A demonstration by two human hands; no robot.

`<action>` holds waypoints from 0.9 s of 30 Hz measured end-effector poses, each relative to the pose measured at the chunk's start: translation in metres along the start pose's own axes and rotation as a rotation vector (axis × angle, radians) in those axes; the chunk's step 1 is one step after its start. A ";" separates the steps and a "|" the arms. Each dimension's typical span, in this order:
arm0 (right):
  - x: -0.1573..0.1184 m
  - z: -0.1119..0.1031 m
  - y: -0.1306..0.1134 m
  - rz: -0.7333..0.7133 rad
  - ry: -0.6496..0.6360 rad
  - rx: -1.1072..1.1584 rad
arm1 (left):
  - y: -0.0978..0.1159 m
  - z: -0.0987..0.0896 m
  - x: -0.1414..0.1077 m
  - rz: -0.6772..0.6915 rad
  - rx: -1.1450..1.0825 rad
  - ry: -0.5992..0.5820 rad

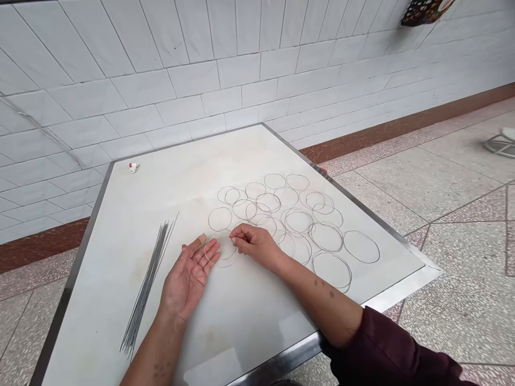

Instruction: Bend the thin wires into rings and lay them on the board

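Note:
My right hand (254, 244) pinches a thin wire ring (205, 251) between thumb and fingertips above the white table. Palm up, my left hand (189, 276) is open with its fingers stretched out, and the ring's left side passes across them. One finger of that hand has a tan bandage (203, 237). To the left lies a bundle of straight grey wires (147, 284). Many wire rings (220, 219), some overlapping, are spread over the table beyond and to the right of my right hand.
The white table (189, 182) has a metal edge and stands against a tiled wall (237, 69). A small white and red object (134, 168) sits near its far left corner. Beyond the right edge is a speckled floor (470, 268) with part of a round metal frame (501, 143).

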State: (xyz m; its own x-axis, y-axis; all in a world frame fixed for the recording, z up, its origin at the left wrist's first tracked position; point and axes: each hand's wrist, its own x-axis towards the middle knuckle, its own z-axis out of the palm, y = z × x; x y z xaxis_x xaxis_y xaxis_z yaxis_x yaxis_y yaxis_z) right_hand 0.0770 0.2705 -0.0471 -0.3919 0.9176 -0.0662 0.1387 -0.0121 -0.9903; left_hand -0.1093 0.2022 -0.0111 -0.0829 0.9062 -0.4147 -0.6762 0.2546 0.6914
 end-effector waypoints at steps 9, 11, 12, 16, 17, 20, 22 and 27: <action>-0.002 -0.009 -0.008 0.087 0.128 0.261 | 0.005 -0.012 0.009 0.073 0.029 0.045; -0.002 -0.014 -0.012 0.083 0.200 0.275 | 0.007 -0.016 0.012 0.055 0.038 0.063; 0.000 -0.019 -0.015 0.078 0.234 0.268 | 0.008 -0.017 0.013 0.049 0.040 0.073; 0.027 -0.048 -0.031 0.074 0.346 0.215 | 0.009 -0.019 0.014 0.032 0.038 0.094; 0.039 -0.056 -0.035 0.077 0.372 0.197 | 0.009 -0.020 0.014 0.028 0.036 0.093; 0.078 -0.079 -0.046 0.120 0.432 0.139 | 0.009 -0.021 0.013 0.017 0.029 0.085; 0.103 -0.088 -0.048 0.166 0.434 0.112 | 0.009 -0.021 0.013 0.013 0.024 0.086; 0.147 -0.094 -0.034 0.281 0.412 0.068 | 0.009 -0.018 0.012 -0.011 0.021 0.117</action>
State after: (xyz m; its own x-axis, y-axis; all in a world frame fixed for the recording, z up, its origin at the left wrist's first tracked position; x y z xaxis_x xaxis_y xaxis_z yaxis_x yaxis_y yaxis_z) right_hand 0.1007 0.4432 -0.0120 0.0455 0.9554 -0.2917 0.1221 -0.2951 -0.9476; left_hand -0.1295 0.2093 -0.0212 -0.1612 0.8582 -0.4872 -0.6618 0.2722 0.6985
